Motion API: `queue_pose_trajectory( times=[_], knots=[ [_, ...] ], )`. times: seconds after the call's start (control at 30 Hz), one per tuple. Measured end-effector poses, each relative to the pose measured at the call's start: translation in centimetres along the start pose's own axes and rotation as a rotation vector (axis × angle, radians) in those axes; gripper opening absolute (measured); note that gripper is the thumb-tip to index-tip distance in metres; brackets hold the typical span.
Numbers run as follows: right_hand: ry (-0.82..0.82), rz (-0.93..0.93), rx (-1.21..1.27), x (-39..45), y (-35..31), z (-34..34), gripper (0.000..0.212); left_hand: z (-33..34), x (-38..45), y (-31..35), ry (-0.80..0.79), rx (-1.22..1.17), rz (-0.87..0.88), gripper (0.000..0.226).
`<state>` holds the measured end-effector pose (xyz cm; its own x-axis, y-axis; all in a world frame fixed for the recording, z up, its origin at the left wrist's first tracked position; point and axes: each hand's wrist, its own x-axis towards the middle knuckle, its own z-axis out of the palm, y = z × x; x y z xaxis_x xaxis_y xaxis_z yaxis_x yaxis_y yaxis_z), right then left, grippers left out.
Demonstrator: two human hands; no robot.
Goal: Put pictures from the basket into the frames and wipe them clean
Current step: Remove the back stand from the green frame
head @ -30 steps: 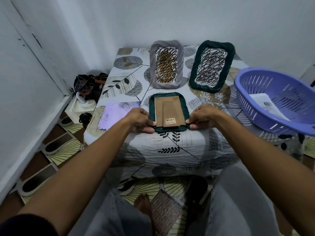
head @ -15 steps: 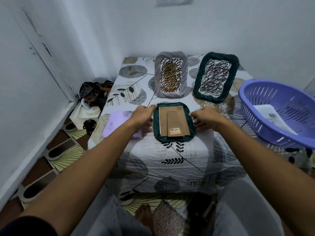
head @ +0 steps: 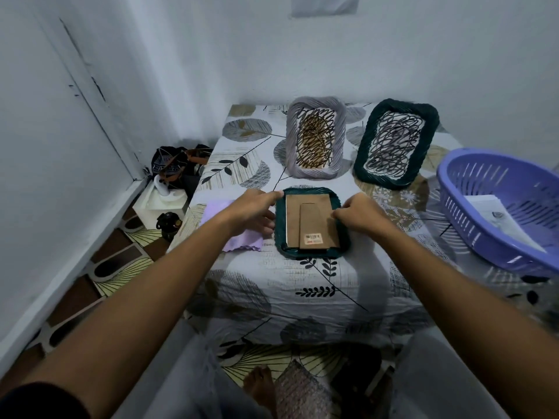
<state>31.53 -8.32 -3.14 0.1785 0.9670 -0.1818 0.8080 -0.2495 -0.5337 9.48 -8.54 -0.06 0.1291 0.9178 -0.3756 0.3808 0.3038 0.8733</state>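
A small dark green frame (head: 311, 252) lies face down near the table's front edge, its brown cardboard back and stand (head: 311, 222) facing up. My left hand (head: 254, 211) rests against the frame's left side, fingertips at its top left corner. My right hand (head: 360, 214) has its fingers curled on the right edge of the backing. A grey frame (head: 316, 142) and a larger dark green frame (head: 396, 143) lie face up behind, both scribbled over. A lilac cloth (head: 242, 241) lies under my left hand. The purple basket (head: 484, 234) at right holds a paper picture (head: 499, 219).
The table wears a leaf-print cloth (head: 302, 285) and stands in a corner of white walls. On the floor at left are a dark bag (head: 178, 167), a white box (head: 160, 204) and patterned tiles. My knees and a bare foot (head: 260, 388) are below the table edge.
Both hands slid from the frame's near corners up along its sides toward the far end. The head tilted up, so the table sits lower in view.
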Motion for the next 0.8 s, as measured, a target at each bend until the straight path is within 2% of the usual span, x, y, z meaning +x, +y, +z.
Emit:
queue_pose_trajectory(
  times=[0.07,0.13,0.23,0.3,0.4,0.47,0.6,0.8],
  knots=[
    [0.125,-0.143,-0.169,-0.8,-1.6,1.0,0.025,-1.5,0.0,-0.4,-0.025,0.106,0.115,0.038],
    [0.185,-0.395,-0.212,-2.0,-3.6,2.2,0.034,-3.1,-0.4,-1.0,-0.005,0.302,0.292,0.043],
    [0.055,-0.765,-0.345,-4.3,-6.3,3.8,0.048,-5.3,-1.2,-2.8,0.030,0.794,0.494,0.060],
    [-0.078,-0.880,-0.485,-4.8,-7.4,5.4,0.053,-6.6,-1.8,-4.6,-0.032,1.058,0.470,0.081],
    [-0.125,-0.943,-0.688,-4.4,-8.0,8.0,0.059,-8.4,-2.1,-7.8,-0.101,1.230,0.445,0.107],
    [-0.118,-0.940,-0.750,-4.0,-7.9,9.0,0.061,-9.3,-2.0,-9.3,-0.103,1.238,0.438,0.110],
    [-0.097,-0.942,-0.720,-3.2,-8.0,9.7,0.056,-9.6,-1.5,-9.6,-0.112,1.202,0.432,0.109],
    [-0.059,-0.919,-0.682,-1.4,-8.9,10.1,0.054,-10.3,1.3,-9.4,-0.093,1.183,0.460,0.062]
  ],
)
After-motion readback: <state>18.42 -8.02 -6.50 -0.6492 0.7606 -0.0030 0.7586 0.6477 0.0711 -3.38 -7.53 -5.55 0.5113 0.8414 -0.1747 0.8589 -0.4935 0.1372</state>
